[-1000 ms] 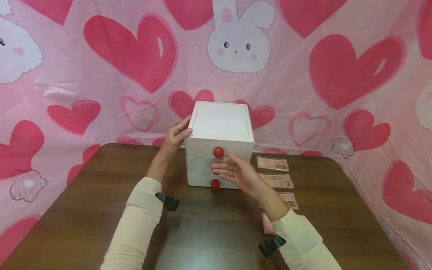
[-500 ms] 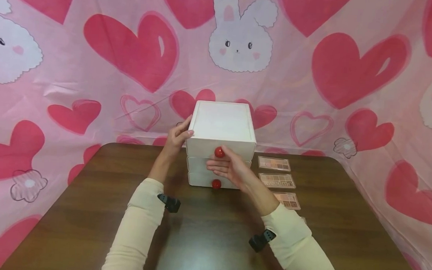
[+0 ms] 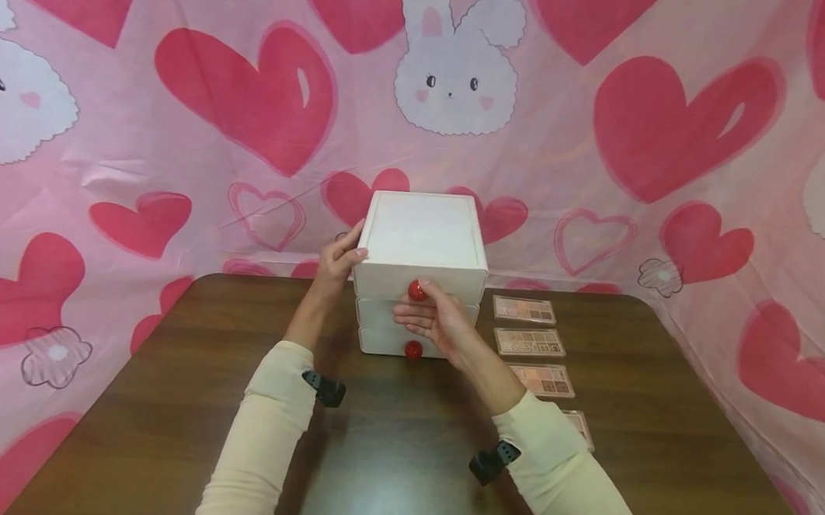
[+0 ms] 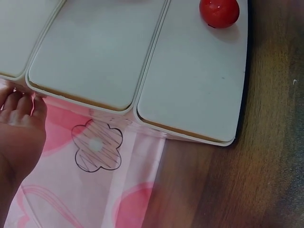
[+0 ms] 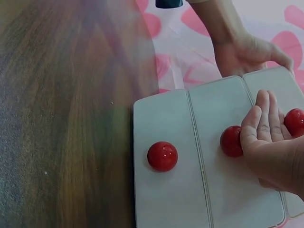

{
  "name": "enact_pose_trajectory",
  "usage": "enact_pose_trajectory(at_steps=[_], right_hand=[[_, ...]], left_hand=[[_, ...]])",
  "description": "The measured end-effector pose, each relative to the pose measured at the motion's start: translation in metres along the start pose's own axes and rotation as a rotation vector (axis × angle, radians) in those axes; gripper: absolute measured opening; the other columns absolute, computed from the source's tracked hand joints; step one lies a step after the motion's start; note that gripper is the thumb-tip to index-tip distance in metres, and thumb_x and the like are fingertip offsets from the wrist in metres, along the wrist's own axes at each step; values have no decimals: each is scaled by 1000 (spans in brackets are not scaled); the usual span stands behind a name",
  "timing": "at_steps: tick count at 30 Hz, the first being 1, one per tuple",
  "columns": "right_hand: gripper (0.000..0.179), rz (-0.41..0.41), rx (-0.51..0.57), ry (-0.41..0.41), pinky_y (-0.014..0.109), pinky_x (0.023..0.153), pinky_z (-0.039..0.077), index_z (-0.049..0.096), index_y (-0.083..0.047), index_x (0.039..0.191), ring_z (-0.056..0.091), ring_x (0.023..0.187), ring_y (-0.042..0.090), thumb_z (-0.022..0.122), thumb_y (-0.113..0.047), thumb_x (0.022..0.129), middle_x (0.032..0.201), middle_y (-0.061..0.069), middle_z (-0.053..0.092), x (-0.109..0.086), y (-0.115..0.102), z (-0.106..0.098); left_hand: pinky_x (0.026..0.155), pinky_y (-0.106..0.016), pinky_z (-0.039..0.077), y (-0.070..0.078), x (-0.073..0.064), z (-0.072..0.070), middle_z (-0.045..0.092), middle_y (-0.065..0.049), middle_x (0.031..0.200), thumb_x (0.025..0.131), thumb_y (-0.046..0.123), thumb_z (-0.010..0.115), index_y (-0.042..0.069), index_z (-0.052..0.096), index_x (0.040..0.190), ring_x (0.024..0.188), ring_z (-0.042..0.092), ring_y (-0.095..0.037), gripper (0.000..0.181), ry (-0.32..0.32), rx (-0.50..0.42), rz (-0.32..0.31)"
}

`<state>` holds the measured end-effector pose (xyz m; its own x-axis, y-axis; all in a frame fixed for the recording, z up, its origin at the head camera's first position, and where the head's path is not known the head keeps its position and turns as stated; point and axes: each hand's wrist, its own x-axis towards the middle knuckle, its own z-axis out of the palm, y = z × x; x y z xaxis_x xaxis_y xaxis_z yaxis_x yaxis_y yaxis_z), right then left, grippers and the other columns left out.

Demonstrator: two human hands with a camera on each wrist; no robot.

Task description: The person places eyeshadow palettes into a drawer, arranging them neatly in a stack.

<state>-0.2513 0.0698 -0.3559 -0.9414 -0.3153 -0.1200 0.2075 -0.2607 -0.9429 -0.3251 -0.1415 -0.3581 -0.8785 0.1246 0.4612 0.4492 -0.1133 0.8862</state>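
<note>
A white three-drawer box with round red knobs stands at the back middle of the table. My left hand rests against its upper left side, thumb at the top edge; in the left wrist view that hand lies along the side wall. My right hand is at the drawer fronts, its thumb on the top red knob and its fingers just beneath, pinching it. The right wrist view shows these fingers between the top knob and the middle knob. All the drawers sit closed.
Several eyeshadow palettes lie in a column right of the box, the nearest partly behind the right sleeve. The brown wooden table ends at a pink heart-patterned cloth behind.
My right hand has moved left and its thumb has come onto the top knob, with the fingers beneath. The left hand has stayed at the box's side.
</note>
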Motion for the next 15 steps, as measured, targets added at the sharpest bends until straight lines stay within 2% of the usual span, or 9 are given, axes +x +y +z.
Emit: enact_pose_trajectory(at_steps=[5,15], right_hand=[[40,-18,11,2,21,73,59,68,-7,96,75,77,9,41,-35,106,75,-5,77,-5,3,2],[40,-16,-6,2,24,79,60,67,-5,101,76,79,9,41,-36,106,76,-6,77,-13,8,2]], left_hand=[[101,-10,44,-2,0,0,36,-19,163,89,16,50,-2,39,153,147,38,-31,67,13,3,-3],[99,-11,45,-2,-1,1,36,-17,164,90,17,50,-1,40,153,142,41,-24,67,35,7,-14]])
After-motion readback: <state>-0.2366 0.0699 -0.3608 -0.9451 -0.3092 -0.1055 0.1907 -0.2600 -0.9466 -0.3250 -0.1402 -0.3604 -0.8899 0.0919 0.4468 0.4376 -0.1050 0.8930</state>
